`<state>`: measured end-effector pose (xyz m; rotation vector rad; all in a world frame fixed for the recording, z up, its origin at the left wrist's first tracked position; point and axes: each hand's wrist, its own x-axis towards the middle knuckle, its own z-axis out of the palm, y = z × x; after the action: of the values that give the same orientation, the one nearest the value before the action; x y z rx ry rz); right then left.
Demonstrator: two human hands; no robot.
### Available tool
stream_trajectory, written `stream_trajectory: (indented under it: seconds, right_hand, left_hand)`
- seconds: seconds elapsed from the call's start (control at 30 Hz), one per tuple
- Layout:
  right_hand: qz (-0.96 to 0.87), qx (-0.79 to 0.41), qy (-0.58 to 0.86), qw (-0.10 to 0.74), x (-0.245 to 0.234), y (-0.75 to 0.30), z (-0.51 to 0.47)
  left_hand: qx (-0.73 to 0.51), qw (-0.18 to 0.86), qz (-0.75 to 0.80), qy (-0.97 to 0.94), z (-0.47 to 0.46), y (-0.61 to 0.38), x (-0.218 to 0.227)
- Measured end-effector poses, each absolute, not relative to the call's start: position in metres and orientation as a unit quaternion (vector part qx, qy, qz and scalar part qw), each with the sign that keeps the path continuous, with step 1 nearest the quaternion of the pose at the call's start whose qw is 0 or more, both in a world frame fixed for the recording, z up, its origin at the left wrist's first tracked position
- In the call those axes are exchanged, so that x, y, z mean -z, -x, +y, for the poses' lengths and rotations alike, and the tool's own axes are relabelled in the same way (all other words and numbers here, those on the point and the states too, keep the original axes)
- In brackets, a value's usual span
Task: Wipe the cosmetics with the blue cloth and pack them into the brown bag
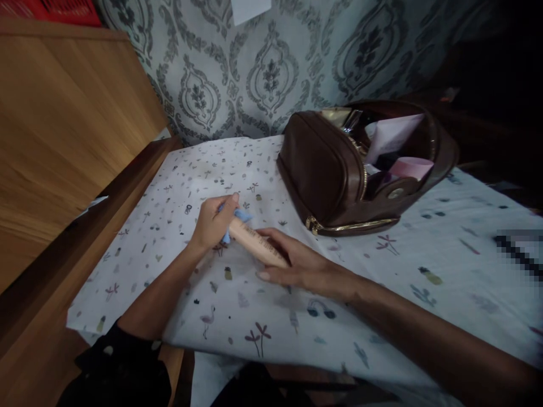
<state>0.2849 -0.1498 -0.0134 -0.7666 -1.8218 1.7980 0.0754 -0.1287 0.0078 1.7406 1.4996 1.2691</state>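
Note:
My left hand [214,222] is closed around a crumpled light blue cloth [242,215], pressed at the far end of a beige cosmetic tube [257,244]. Small dark print runs along the tube, too blurred to read. My right hand [297,260] grips the tube's near end between thumb and fingers. The tube slants above the white patterned cloth cover [237,339]. The end of it under my left hand is hidden. Beyond my right hand stands a brown cosmetic bag [322,164], unzipped, with a pink item [410,168] and several other items inside.
A wooden panel [63,113] rises on the left, with a wooden ledge [139,169] along the table's side. Behind is a patterned wall [271,73]. A red basket [63,10] shows at top left. The right edge is dark, with a pixelated patch.

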Motion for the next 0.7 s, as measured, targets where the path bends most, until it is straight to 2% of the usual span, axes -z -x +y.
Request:
stream_trajectory:
  seconds: [0.07, 0.13, 0.33, 0.43, 0.57, 0.7]
  right_hand:
    - [-0.682, -0.619, 0.297, 0.252, 0.0140, -0.2849, -0.1495]
    - [-0.672, -0.631, 0.297, 0.251, 0.0153, -0.2847, -0.1492]
    - [-0.462, -0.823, 0.252, 0.213, 0.0152, -0.2826, -0.1505]
    - [-0.387, -0.880, 0.208, 0.178, 0.0120, -0.2834, -0.1510]
    - [-0.381, -0.901, 0.162, 0.128, 0.0079, -0.2859, -0.1509]
    - [-0.436, -0.873, 0.172, 0.138, 0.0102, -0.2870, -0.1503]
  left_hand:
    - [-0.466, 0.252, 0.562, -0.635, -0.1253, -0.0715, -0.0065]
    - [-0.462, 0.252, 0.556, -0.643, -0.1248, -0.0704, -0.0065]
    - [-0.490, 0.281, 0.504, -0.654, -0.1276, -0.0713, -0.0101]
    - [-0.508, 0.299, 0.475, -0.653, -0.1288, -0.0701, -0.0109]
    - [-0.528, 0.324, 0.462, -0.635, -0.1302, -0.0694, -0.0129]
    - [-0.549, 0.330, 0.487, -0.593, -0.1261, -0.0677, -0.0145]
